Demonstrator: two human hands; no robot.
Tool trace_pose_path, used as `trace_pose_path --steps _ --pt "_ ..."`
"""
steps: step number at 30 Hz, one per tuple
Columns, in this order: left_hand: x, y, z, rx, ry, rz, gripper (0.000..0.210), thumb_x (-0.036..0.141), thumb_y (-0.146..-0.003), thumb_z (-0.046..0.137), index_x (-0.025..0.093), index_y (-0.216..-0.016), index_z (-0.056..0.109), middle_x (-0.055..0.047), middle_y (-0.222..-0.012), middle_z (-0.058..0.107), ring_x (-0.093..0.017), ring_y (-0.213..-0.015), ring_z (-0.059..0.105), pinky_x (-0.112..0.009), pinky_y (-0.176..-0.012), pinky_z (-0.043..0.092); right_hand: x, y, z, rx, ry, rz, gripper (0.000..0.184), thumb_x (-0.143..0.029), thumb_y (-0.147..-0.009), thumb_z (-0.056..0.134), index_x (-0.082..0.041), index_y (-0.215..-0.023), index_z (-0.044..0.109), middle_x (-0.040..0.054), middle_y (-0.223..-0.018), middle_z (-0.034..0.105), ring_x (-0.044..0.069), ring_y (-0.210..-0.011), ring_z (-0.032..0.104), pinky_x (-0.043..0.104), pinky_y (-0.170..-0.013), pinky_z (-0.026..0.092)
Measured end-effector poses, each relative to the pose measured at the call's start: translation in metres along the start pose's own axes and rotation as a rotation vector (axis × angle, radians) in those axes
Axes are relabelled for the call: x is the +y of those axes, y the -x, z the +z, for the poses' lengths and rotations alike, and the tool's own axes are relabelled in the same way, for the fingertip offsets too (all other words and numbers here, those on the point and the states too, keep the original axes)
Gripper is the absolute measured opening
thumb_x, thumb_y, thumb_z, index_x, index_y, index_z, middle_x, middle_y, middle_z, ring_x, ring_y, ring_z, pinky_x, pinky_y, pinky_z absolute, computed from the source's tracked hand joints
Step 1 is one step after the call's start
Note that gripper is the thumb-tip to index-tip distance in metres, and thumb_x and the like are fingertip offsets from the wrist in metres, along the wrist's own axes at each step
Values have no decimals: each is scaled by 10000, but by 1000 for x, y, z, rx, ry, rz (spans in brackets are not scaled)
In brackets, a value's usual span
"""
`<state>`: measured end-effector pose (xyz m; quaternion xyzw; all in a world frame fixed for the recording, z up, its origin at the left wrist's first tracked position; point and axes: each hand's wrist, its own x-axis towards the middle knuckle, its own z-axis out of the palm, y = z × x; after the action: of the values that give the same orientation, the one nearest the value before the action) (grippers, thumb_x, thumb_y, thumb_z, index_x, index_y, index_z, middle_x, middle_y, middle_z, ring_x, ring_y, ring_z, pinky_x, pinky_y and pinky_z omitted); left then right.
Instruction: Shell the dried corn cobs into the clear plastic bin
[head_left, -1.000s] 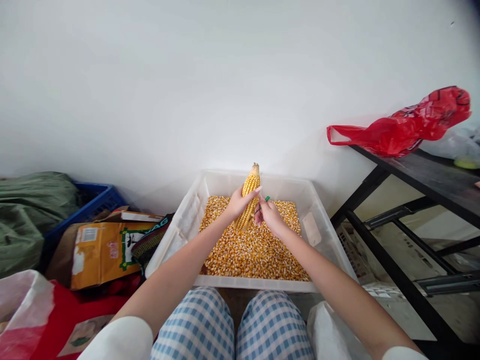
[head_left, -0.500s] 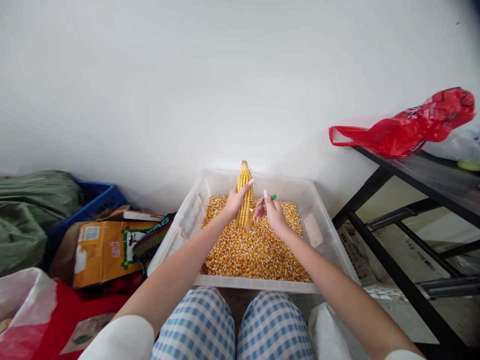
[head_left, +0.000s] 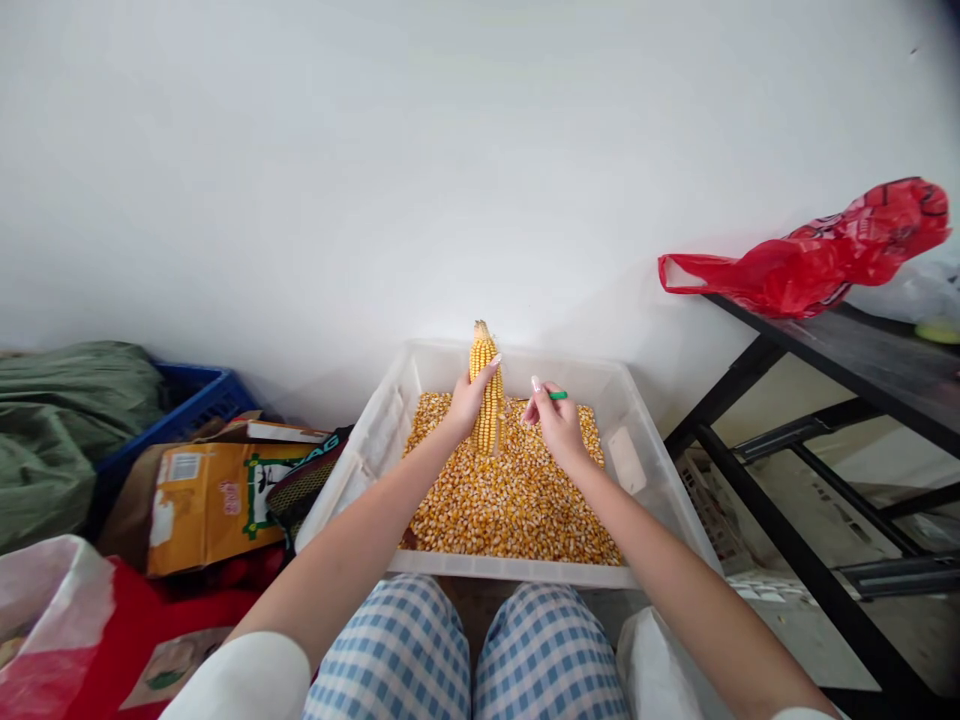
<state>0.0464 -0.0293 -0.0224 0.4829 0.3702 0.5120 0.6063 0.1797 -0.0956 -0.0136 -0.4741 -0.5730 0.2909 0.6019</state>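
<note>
My left hand (head_left: 468, 400) is wrapped round a yellow corn cob (head_left: 486, 385), held nearly upright with its pale stalk end on top. A bare strip without kernels shows along its lower right side. To the right of the cob, and apart from it, my right hand (head_left: 553, 415) is closed on a thin tool with a green handle (head_left: 558, 395); the fingers hide most of the tool, so its kind cannot be made out. Beneath both hands, loose corn kernels (head_left: 510, 510) cover the bottom of a translucent plastic bin (head_left: 652, 430).
At left are a blue crate (head_left: 202, 400) with green cloth (head_left: 67, 430), an orange cardboard box (head_left: 199, 510) and a red-and-white bag (head_left: 82, 640). A black metal rack (head_left: 757, 500) stands at right, with a red plastic bag (head_left: 817, 255) on it. A white wall rises behind the bin.
My right hand has moved right, away from the cob, with the green-handled tool. My left hand and the cob have shifted slightly left.
</note>
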Motion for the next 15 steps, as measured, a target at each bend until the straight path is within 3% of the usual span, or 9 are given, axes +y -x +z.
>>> trace_pose_path --steps 4,8,15 --pt "1 -1 -1 4 91 -39 522 613 -667 530 135 -875 499 -49 -600 580 -164 -481 560 -286 -463 452 0 -3 -7 -82 308 -152 295 -427 -829 427 -189 -690 531 5 -619 540 127 -582 492 242 -604 408" --pt "4 -2 -1 31 136 -31 513 607 -657 545 133 -851 507 -44 -581 579 -154 -469 549 -270 -455 444 0 -2 -5 -207 427 -338 143 -289 -810 471 -183 -853 556 46 -804 561 159 -758 522 283 -730 418" --pt "3 0 3 56 85 41 475 576 -653 577 142 -837 518 -35 -607 578 -144 -514 557 -252 -496 435 8 3 2 -267 495 -376 132 -223 -777 502 -189 -903 525 39 -814 530 164 -763 508 294 -730 418"
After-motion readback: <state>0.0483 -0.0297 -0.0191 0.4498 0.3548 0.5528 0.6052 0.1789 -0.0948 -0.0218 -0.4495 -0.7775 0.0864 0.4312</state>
